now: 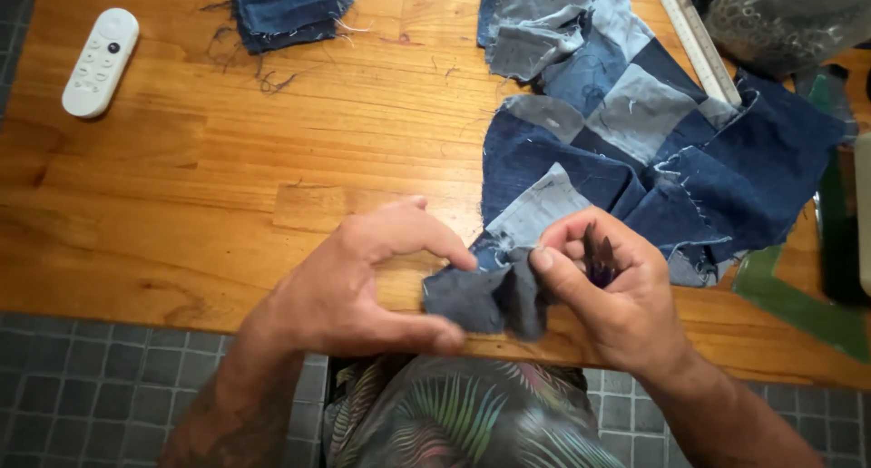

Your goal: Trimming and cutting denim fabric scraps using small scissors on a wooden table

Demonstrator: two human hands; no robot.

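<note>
Underhand, frayed denim patchwork [581, 160], pinched

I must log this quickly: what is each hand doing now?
Left hand: pinching the grey denim patch.
Right hand: gripping the same patch, a small dark tool in the fingers.

Bench [200, 169]: varnished wood, warm orange, smooth with a soft sheen, grain plain. Patchwork [635, 132] under my right hand [608, 296]: denim cloth, matt, dark and pale blue squares, raw edges frayed. Grey-blue patch [481, 300] pinched at the near edge: same matt weave. Remote [100, 62], far left: smooth white plastic. Ruler [694, 37], far right: pale, slightly glossy. Floor [82, 386]: matt grey tile.
</note>
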